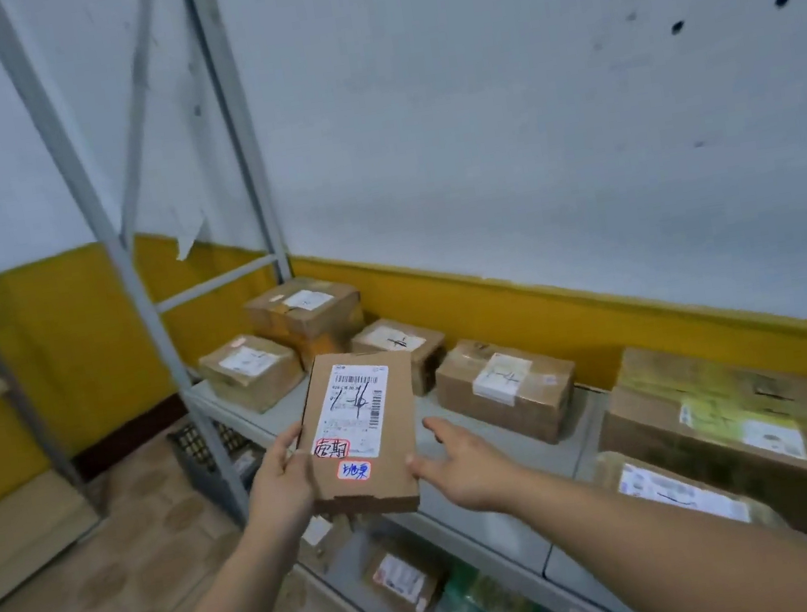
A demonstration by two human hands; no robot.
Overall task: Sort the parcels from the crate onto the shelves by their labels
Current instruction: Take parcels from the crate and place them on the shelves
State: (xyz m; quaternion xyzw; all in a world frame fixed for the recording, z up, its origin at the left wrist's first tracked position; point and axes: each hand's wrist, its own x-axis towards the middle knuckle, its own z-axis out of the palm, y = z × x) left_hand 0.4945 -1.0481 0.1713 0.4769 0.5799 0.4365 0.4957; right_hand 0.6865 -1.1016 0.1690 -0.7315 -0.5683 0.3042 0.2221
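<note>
both hands hold a flat parcel above the shelf.

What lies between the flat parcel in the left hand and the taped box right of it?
Head view: only bare grey shelf and the open right hand, between flat parcel and taped box.

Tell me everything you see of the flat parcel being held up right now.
The flat parcel is a thin brown cardboard mailer, held face-up above the grey shelf. A white barcode label with black pen marks covers its face; two red-edged handwritten stickers sit below. The left hand grips its left edge; the right hand, open, touches the right edge.
</note>
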